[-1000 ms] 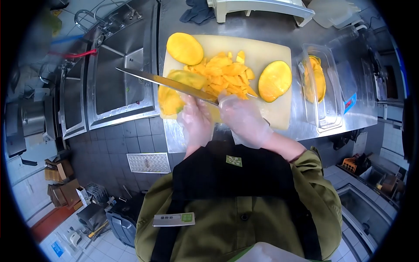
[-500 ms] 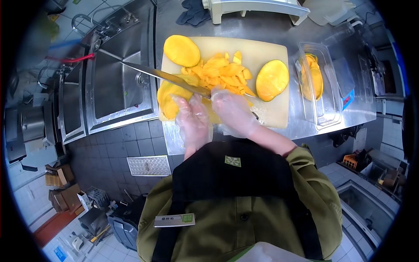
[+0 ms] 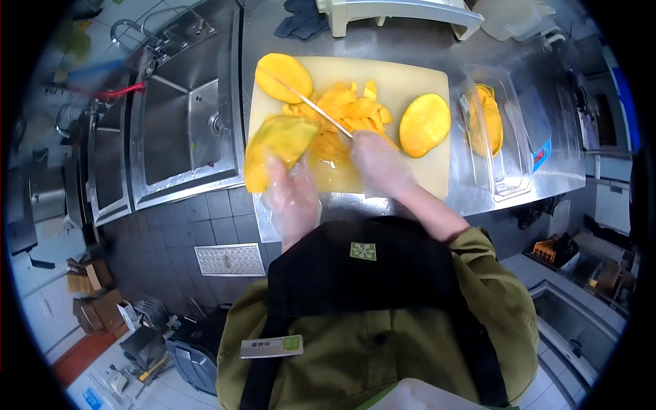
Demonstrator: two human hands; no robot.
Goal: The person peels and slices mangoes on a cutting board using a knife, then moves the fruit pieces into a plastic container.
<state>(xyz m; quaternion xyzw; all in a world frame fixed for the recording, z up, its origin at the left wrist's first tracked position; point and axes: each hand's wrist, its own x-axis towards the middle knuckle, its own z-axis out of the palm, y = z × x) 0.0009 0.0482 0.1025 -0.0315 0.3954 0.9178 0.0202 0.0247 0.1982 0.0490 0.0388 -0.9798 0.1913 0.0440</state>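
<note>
Mango piece [image 3: 277, 147], peeled and yellow, sits clasped in the gloved left hand [image 3: 290, 195] at the near left corner of the cutting board [image 3: 410, 75], while the gloved right hand [image 3: 379, 164] is closed round the knife [image 3: 311, 104], its blade angling up and away over the heap of slices [image 3: 345, 109]. Slicing appears to be the step in hand; the next cut likely calls for bringing the blade back down beside the left fingers.

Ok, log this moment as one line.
left hand: holds mango piece | right hand: grips knife over mango slices | cutting board: two mango halves | tub: mango
</note>
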